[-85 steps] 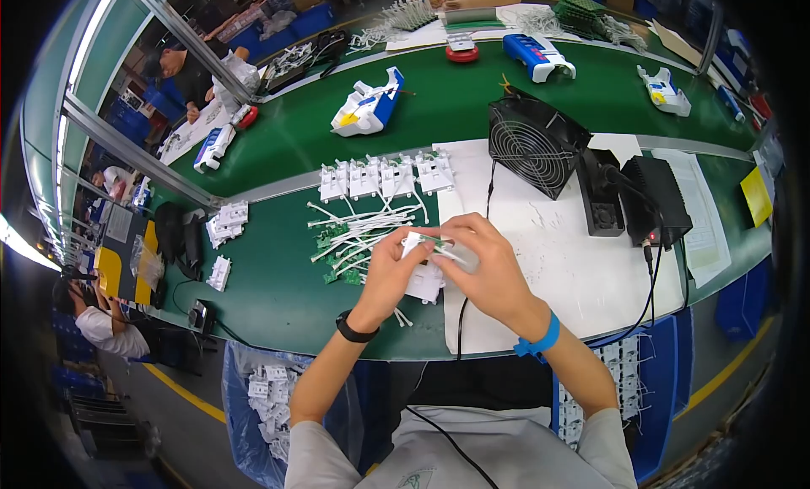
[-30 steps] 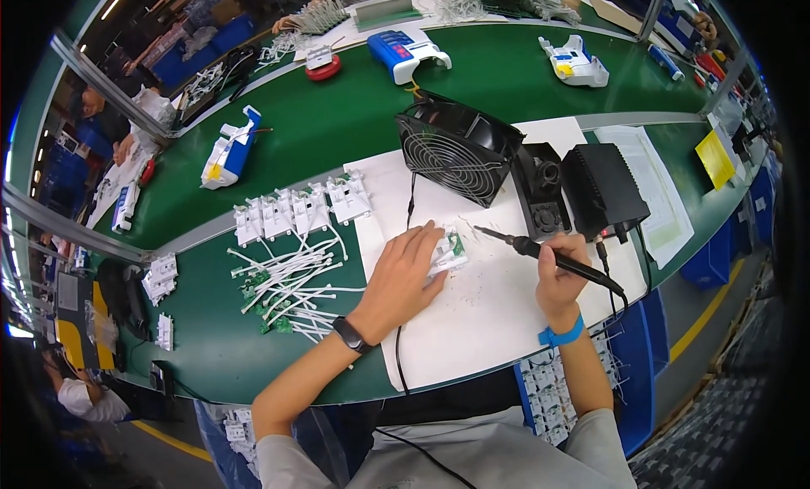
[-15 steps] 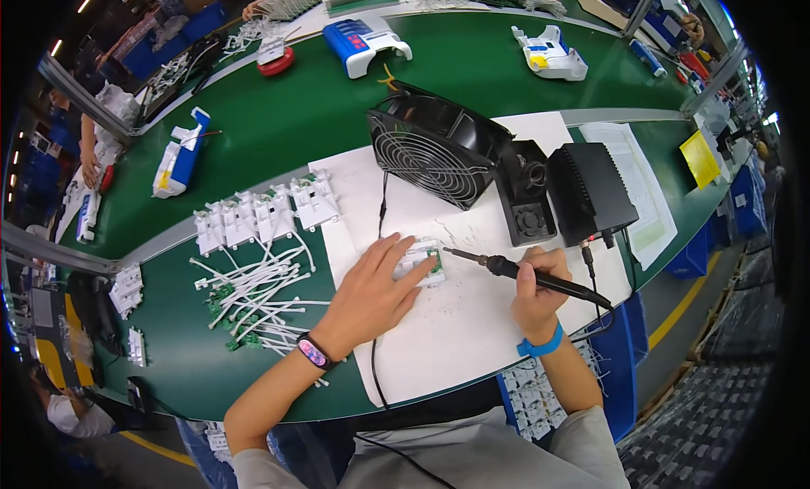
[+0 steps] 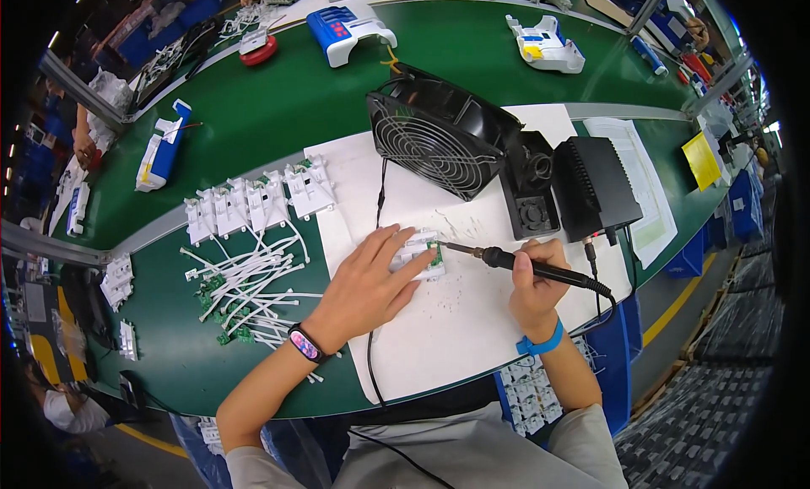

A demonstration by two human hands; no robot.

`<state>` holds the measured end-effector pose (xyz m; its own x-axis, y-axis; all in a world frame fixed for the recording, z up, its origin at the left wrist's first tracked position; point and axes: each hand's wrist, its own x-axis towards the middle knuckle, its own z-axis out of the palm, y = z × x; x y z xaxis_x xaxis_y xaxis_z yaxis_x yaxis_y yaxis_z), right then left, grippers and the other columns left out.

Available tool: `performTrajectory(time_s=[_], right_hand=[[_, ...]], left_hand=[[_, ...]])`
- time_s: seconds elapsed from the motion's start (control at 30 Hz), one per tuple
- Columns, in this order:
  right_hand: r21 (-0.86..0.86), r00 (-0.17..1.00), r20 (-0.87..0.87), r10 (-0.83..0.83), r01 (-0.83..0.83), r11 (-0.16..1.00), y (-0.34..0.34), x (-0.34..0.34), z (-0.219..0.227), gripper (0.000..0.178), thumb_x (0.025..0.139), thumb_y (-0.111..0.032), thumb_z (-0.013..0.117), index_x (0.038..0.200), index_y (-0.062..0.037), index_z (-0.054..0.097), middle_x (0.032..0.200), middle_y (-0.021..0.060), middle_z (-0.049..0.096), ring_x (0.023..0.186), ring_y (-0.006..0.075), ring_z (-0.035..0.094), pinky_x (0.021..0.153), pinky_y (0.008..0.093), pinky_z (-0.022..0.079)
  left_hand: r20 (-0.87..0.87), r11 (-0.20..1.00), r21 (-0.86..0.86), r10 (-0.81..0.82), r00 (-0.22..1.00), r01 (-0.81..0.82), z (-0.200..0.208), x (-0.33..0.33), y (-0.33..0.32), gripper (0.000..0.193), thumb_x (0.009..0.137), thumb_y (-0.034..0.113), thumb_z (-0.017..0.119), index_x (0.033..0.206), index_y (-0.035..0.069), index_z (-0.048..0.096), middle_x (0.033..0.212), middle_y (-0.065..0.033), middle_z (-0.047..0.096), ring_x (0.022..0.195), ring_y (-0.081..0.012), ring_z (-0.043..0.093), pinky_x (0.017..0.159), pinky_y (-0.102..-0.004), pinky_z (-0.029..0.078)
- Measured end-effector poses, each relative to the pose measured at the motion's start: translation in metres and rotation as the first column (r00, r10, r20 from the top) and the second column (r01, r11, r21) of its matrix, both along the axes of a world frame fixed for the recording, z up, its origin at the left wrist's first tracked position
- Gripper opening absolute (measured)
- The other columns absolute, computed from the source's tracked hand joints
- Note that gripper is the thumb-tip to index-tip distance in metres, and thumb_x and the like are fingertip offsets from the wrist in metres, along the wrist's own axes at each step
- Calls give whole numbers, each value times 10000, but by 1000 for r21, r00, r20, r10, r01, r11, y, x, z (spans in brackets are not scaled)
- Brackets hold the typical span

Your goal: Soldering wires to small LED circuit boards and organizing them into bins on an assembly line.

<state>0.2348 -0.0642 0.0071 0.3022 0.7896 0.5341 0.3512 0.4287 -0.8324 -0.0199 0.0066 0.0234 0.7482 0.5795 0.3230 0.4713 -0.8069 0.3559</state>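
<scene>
A small white plastic part (image 4: 412,258) with a green circuit board (image 4: 436,254) at its right end lies on a white sheet (image 4: 439,337). My left hand (image 4: 363,282) holds it down from the left, fingers stretched over it and the index fingertip near the board. A black soldering iron (image 4: 540,270) is gripped in my right hand (image 4: 538,293), its tip at the board's upper edge. Whether the tip touches the board I cannot tell. Left of my left hand lies a pile of white cables (image 4: 261,286) with green boards, below a row of similar white parts (image 4: 245,207).
A black fan (image 4: 439,139) stands behind the work, beside an iron stand (image 4: 531,198) and a black soldering station (image 4: 597,189). Blue-and-white housings (image 4: 346,32) sit on the green surface beyond a metal rail. A black cord (image 4: 369,362) crosses the sheet. Another person's hand (image 4: 84,147) shows far left.
The iron's tip has shifted slightly left and up, to the board's upper edge. My left hand stays on the white part. The whole view has shifted a little.
</scene>
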Motion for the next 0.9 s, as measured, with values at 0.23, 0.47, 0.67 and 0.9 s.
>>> performTrajectory(time_s=[0.23, 0.47, 0.67, 0.9], right_hand=[[-19, 1000, -16, 11, -11, 1000, 0, -1, 0, 178, 949, -71, 672, 880, -13, 518, 643, 35, 553, 549, 58, 406, 515, 232, 315], [23, 999, 28, -26, 25, 999, 0, 1, -3, 183, 951, -77, 677, 884, -16, 519, 649, 43, 563, 547, 64, 420, 515, 233, 318], [-3, 1000, 3, -1, 1, 1000, 0, 0, -3, 185, 949, -68, 680, 880, -17, 516, 652, 47, 563, 544, 65, 424, 513, 234, 319], [20, 1000, -1, -15, 15, 1000, 1, 0, -3, 177, 943, -59, 670, 876, -19, 511, 651, 40, 558, 550, 59, 418, 514, 235, 319]], left_hand=[[-2, 1000, 9, 0, 1000, 0, -2, -1, 0, 487, 864, 160, 724, 1343, 148, 641, 1412, -160, 540, 1306, -363, 513, 1078, -439, 470], [0, 1000, 10, -2, 1000, 2, -2, -1, 0, 498, 867, 160, 720, 1357, 151, 635, 1409, -162, 538, 1302, -362, 513, 1078, -439, 469], [-6, 1000, 10, 1, 1000, -1, -3, -1, 0, 502, 868, 161, 719, 1362, 153, 632, 1413, -162, 534, 1304, -356, 513, 1079, -437, 468], [2, 1000, -20, -8, 1000, 8, -2, -1, 0, 498, 870, 152, 722, 1360, 143, 629, 1416, -168, 527, 1309, -363, 509, 1110, -455, 447]])
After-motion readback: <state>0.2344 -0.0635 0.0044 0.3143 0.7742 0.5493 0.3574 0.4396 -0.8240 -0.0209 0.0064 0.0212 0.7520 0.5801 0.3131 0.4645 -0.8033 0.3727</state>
